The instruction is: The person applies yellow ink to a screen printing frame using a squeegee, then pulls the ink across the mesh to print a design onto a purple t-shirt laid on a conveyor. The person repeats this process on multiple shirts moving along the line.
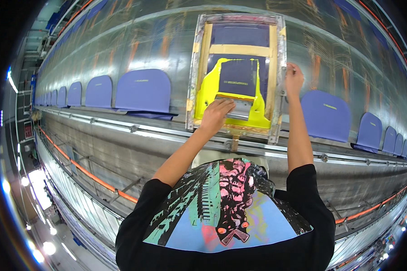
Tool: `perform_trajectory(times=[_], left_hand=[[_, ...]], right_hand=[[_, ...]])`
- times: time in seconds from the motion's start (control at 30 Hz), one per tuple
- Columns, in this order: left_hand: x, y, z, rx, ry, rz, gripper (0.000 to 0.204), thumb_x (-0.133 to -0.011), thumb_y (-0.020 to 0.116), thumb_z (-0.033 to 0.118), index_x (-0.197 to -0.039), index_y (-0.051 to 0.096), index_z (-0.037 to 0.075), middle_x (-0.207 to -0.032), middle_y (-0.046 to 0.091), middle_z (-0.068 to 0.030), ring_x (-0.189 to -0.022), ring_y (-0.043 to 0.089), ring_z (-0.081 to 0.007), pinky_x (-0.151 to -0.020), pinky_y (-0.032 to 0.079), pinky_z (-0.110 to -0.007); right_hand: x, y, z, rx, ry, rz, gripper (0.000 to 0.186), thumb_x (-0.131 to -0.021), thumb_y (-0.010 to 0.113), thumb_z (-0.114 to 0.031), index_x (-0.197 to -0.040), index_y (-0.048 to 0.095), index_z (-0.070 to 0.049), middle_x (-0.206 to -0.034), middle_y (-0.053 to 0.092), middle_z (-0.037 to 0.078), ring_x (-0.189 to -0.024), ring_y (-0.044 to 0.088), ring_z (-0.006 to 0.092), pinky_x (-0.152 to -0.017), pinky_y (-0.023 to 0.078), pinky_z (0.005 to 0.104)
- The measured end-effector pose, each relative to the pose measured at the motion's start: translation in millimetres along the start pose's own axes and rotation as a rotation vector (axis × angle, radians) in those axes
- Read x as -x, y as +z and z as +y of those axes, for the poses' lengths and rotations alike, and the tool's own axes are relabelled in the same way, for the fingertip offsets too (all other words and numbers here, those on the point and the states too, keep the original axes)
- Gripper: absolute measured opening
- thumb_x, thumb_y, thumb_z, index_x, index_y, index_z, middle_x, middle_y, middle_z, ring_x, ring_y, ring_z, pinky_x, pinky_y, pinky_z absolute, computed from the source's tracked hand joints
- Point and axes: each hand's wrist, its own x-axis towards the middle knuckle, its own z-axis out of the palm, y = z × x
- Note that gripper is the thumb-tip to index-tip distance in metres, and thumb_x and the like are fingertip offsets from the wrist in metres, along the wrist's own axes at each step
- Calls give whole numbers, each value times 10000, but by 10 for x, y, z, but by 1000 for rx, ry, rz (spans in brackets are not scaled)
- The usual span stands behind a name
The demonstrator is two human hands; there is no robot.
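Observation:
A screen-printing frame (194, 67) with a worn metal rim lies on the long bench. Bright yellow ink (209, 86) spreads in a U shape over its screen, around a dark middle area with small lettering. My left hand (217, 115) grips a metal squeegee (241, 109) across the lower part of the screen, its fingers curled over the tool. At the frame's right edge, my right hand (294, 81) has its fingers closed on the side of the frame.
Purple rounded panels (143, 89) lie in rows along the metal bench (104, 49) on both sides of the frame. A metal rail (167, 131) runs along the near edge, with an orange pipe (86, 170) below it. Bright lights show at the far left.

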Motion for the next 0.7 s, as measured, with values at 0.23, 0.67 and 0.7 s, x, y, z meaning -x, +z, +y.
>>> perform_trajectory(times=[0.23, 0.67, 0.7], left_hand=[[163, -352, -25, 4, -60, -14, 439, -742, 672, -67, -1150, 737, 81, -1211, 730, -85, -1139, 671, -313, -965, 553, -418], [560, -411, -408, -89, -195, -33, 543, -745, 651, -71, -1232, 721, 158, -1294, 712, -35, -1220, 646, -315, -1028, 522, -466], [643, -425, -388, -97, -184, -42, 546, -747, 650, -71, -1236, 719, 160, -1301, 708, -30, -1224, 643, -314, -1033, 519, -470]], right_hand=[[380, 112, -446, -41, 67, -8, 205, -1008, 634, -242, -1089, 733, -82, -735, 642, 109, -651, 572, 201, -652, 475, 374], [643, 612, -547, -69, 56, -32, 200, -1019, 594, -218, -1089, 714, -74, -759, 691, 146, -649, 642, 292, -673, 503, 431], [666, 615, -513, -62, 76, -37, 199, -1018, 594, -217, -1089, 715, -76, -758, 692, 150, -652, 643, 295, -678, 503, 433]])
